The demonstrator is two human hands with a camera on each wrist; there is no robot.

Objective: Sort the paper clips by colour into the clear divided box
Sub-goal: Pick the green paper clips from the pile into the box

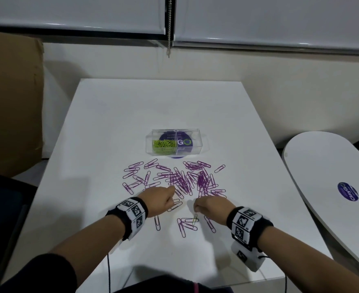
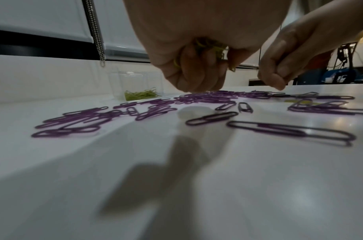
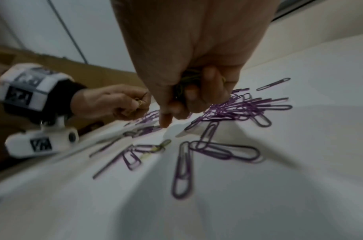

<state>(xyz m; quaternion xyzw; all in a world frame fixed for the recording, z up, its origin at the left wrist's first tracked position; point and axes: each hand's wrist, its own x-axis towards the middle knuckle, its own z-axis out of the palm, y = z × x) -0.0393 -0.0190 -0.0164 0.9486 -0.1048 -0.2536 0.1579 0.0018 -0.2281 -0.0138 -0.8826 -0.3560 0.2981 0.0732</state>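
Observation:
The clear divided box (image 1: 195,142) stands mid-table, with green paper clips (image 1: 163,144) in its left compartment; the right compartment looks empty. Purple paper clips (image 1: 187,180) lie scattered in front of it. My left hand (image 1: 163,196) hovers at the near edge of the pile, and its curled fingers (image 2: 197,76) hold a bunch of green clips (image 2: 209,47) in the palm. My right hand (image 1: 208,205) is beside it, fingers (image 3: 182,100) curled round more green clips (image 3: 186,81), index tip down near the table. One green clip (image 1: 195,218) lies just below the right hand.
The white table (image 1: 111,123) holds a purple round sticker (image 1: 177,157) under the box. A brown cardboard box (image 1: 11,102) stands at the left, and a white oval board (image 1: 332,176) at the right. A blind's bead chain (image 1: 169,28) hangs behind.

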